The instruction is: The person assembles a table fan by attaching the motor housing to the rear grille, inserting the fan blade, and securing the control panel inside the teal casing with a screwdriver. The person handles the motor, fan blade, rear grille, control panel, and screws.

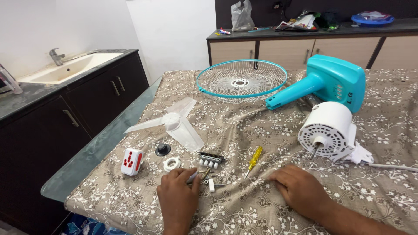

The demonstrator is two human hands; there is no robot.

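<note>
Loosely curled, left hand point(177, 198) pinches a small metal part point(194, 176); right hand point(300, 189) lies flat.

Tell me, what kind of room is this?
Probably a room in a home, maybe a kitchen or dining area. There's a sink set in dark cabinets, a cloth-covered glass table with fan parts, and a sideboard cluttered with bags.

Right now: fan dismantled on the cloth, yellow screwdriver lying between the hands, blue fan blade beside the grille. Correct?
Not quite. The head view shows the fan blade is clear, translucent plastic, not blue; the blue belongs to the grille rim. The yellow screwdriver does lie between the hands.
</note>
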